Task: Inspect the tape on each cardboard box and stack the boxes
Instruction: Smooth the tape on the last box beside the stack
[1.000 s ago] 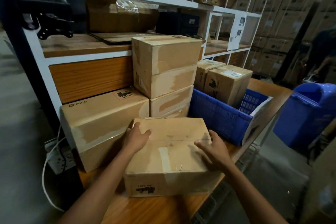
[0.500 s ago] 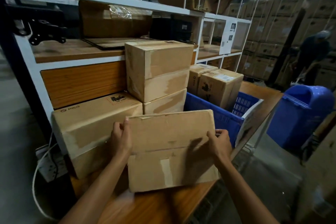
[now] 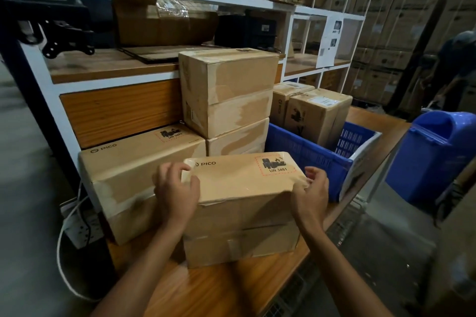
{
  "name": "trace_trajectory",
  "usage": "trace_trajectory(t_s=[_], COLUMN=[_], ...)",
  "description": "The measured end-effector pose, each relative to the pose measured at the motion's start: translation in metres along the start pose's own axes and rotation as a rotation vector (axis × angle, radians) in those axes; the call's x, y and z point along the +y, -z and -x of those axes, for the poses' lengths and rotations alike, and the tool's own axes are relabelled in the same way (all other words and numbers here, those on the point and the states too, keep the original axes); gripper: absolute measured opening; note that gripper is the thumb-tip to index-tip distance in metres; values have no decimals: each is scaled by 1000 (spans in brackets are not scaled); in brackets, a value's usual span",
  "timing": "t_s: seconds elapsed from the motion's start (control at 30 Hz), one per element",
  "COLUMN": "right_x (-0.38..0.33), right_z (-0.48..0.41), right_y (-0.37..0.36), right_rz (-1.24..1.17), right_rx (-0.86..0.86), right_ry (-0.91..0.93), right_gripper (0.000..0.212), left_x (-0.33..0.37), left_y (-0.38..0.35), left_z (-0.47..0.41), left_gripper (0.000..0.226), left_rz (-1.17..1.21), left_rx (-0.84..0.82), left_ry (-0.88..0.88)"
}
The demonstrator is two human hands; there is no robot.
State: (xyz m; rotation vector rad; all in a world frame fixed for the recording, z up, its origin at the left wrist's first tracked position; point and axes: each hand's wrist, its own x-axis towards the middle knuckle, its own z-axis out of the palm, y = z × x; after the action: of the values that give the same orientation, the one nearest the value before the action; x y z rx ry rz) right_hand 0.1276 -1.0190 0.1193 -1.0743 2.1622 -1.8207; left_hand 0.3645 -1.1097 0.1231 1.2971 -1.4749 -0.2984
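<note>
Left hand (image 3: 176, 193), right hand (image 3: 310, 194) gripping box (image 3: 244, 183) edges

Blue crate (image 3: 306, 159) sits on wooden table (image 3: 206, 291). Blue bin (image 3: 432, 162) stands right of table. Power strip (image 3: 82, 229) at left. Paper sheet (image 3: 332, 41) on white rack (image 3: 38, 80).

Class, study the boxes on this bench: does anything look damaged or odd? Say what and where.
Yes. The box held by the left hand and right hand has a torn, buckled front edge just under its top. The stacked boxes behind show pale patches, as if tape stripped their surface.
</note>
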Motion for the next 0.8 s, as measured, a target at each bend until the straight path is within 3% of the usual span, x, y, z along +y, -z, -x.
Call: trace_trajectory(t_s=[0.1, 0.23, 0.3, 0.37, 0.47, 0.63, 0.8], right_x=[-17, -36, -42, -41, -35, -52, -45], right_z=[7, 21, 25, 27, 33, 7, -8], right_y=[-6, -26, -39, -52, -66, -75, -78], right_rz=[143, 223, 268, 382, 562, 664, 782], right_rx=[-23, -305, -435, -524, -530, -635, -763], right_ry=[245, 470, 573, 661, 745, 692, 626], right_gripper=[28, 12, 16, 22, 33, 33, 53], left_x=[-1, -3, 1, 3, 8, 29, 23], left_y=[-2, 3, 4, 2, 1, -4, -19], left_z=[5, 9, 10, 13, 10, -11, -19], left_gripper=[17, 3, 13, 22, 16, 21, 38], left_rz=[-175, -285, -294, -325, -406, -471, -518], left_rx=[-112, -130, -173, -240, -308, -418, -576], left_ry=[-276, -477, -532, -545, -530, -484, -357])
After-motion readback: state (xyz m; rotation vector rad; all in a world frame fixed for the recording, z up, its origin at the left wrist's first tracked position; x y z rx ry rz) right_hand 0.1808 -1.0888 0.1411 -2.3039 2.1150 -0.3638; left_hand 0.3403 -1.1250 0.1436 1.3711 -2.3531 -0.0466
